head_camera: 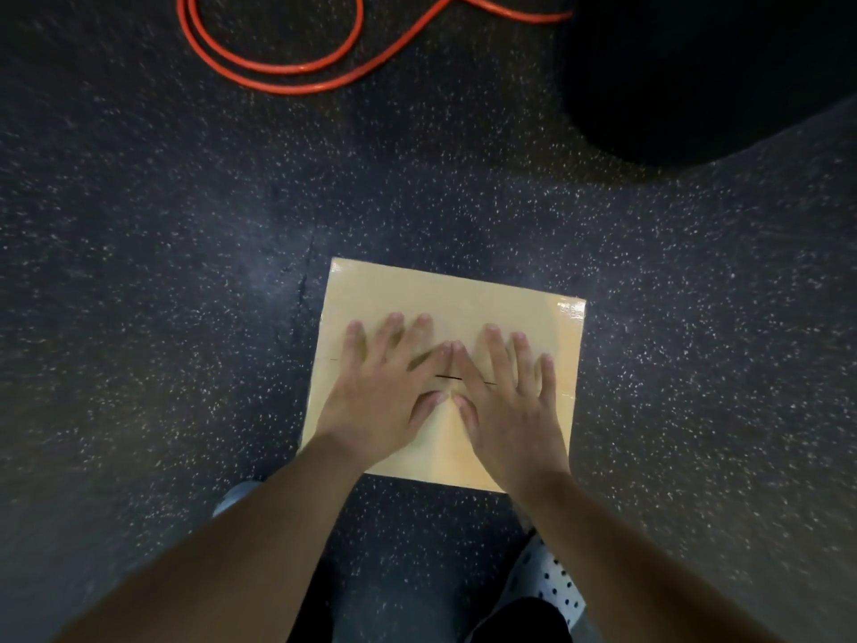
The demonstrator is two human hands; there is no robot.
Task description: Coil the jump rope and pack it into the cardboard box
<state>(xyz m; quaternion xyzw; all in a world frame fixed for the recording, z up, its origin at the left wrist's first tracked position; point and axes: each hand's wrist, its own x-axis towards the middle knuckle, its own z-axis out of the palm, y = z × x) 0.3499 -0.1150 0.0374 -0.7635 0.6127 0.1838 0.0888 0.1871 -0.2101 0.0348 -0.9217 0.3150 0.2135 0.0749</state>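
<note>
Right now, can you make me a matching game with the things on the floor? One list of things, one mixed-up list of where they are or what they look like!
Things:
1. jump rope
2. cardboard box
3. left hand
4. black round object

Clues:
A. dark shape at the top right
B. orange loops at the top, away from the box
C. tan, flaps closed, in the middle of the floor
D. flat on the box, fingers spread, beside the right hand

Pairs: 1-B, 2-C, 3-D, 4-A
</note>
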